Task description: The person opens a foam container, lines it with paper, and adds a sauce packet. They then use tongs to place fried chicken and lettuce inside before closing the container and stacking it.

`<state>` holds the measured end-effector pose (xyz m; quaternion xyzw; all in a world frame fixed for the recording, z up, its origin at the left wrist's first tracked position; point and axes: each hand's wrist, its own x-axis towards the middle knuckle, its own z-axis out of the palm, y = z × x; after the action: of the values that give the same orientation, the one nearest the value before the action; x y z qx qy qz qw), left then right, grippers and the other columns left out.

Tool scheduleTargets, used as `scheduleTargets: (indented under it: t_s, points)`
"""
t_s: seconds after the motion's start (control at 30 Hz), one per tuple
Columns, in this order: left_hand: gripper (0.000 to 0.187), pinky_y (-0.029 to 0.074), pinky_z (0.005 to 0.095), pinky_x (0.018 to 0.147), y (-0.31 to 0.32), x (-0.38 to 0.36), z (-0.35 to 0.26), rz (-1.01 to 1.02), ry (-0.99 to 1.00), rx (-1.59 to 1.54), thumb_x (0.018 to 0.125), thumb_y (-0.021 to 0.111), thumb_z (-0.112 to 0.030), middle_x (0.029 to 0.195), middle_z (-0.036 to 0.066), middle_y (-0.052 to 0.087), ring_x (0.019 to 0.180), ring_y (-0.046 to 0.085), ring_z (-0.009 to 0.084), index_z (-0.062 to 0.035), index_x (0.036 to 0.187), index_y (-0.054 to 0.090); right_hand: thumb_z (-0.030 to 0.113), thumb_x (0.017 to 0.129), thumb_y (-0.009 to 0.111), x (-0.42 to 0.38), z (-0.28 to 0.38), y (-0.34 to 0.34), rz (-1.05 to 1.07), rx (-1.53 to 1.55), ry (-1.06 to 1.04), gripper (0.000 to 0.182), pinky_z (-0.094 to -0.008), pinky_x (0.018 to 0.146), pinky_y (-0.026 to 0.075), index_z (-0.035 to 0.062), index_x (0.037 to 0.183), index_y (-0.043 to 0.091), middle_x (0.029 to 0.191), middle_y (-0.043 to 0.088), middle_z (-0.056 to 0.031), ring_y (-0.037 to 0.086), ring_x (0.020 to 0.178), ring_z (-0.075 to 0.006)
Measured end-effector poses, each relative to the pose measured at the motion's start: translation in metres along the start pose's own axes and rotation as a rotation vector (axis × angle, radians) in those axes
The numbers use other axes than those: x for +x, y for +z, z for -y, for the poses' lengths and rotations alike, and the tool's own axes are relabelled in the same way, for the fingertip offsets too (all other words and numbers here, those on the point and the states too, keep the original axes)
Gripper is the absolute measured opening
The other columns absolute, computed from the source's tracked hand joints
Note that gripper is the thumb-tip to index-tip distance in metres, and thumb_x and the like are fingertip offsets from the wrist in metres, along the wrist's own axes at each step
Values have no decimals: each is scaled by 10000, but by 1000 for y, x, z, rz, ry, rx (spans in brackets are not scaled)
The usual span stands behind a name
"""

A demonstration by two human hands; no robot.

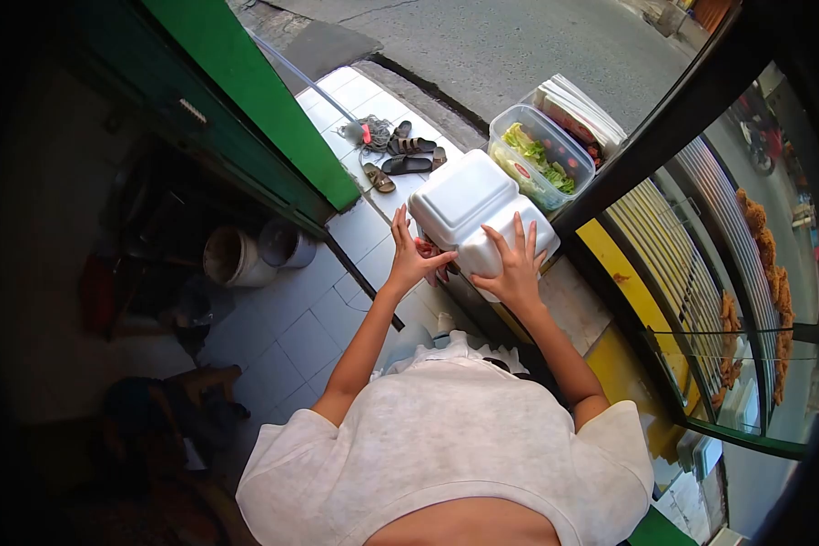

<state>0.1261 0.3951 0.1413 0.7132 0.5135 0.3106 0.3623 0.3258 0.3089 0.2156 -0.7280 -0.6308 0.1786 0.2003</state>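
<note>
A white foam takeaway box [465,193], with two raised, rounded sections side by side, lies on the narrow counter in front of me. My left hand [413,258] is at its left edge, thumb and fingers spread apart and fingertips right by the foam. On the nearer right section rests my right hand [516,271], its fingers spread over the top and its thumb toward the near edge. Something red and crinkled [427,248] shows beneath the box beside my left hand; most of it is hidden.
Behind the box stands a clear plastic tub [569,202] with lettuce and red pieces, next to stacked white papers [582,109]. On the right, a glass display case [692,264] holds fried food. Sandals [408,165], a mop head [366,134] and buckets [234,257] are on the floor.
</note>
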Motion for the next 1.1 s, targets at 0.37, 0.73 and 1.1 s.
scheduleTargets:
  t_s: [0.37,0.73,1.1]
  points:
    - [1425,460,412,986,-7,30,24,133,109,39,490,906,-436,1471,223,55,1350,246,342,-9,1445,-61,283,530,815,6,6,-12,28,36,6,756,-757,945,215,281,1239,554,1525,165,-199,106,1372,-523]
    - [1395,168,456,1121,-7,35,23,213,-9,-123,531,889,-427,1413,300,154,1348,186,415,-14,1439,-86,241,529,794,10,13,-15,59,64,53,735,-636,1052,213,243,1222,548,1519,187,-221,96,1377,-518]
    - [1410,137,506,1088,-3,38,26,198,35,-62,525,833,-577,1398,283,191,1288,221,418,-8,1436,-80,221,540,760,18,7,-30,-16,146,28,730,-547,1091,218,196,1235,540,1488,248,-248,165,1376,-487]
